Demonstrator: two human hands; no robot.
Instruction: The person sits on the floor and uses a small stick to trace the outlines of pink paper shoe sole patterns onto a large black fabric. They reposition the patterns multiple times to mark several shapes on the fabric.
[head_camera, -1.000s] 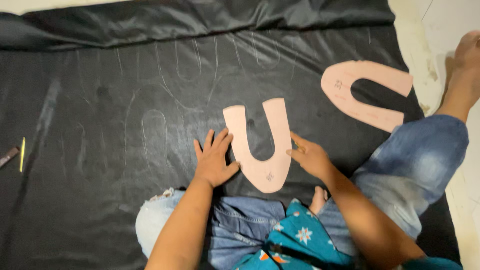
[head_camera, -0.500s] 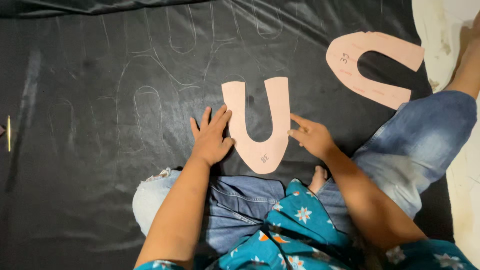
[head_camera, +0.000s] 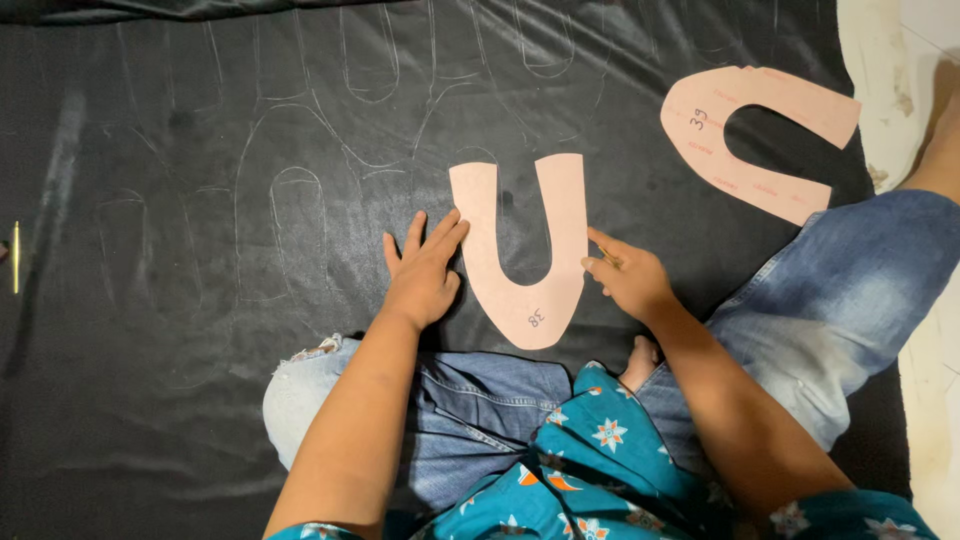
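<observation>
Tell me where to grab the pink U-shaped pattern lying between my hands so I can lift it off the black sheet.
Probably best to pinch the rounded closed end of the U-shaped pattern, coming from your own side. It lies flat on the black sheet, and that base is its widest part; the two thin arms pointing away would likely flop. Your left hand and right hand already flank it.

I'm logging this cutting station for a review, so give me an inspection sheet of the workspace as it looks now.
Surface: black sheet on the floor, faint traced outlines across it.
Job's things: pink U-shaped template lying flat.
Clutter: second pink template upper right; thin yellow stick at far left.
Grippers: left hand flat at the template's left edge; right hand at its right edge, pinching a small tool.
Cables: nothing seen.
Surroundings: pale floor at right.
</observation>
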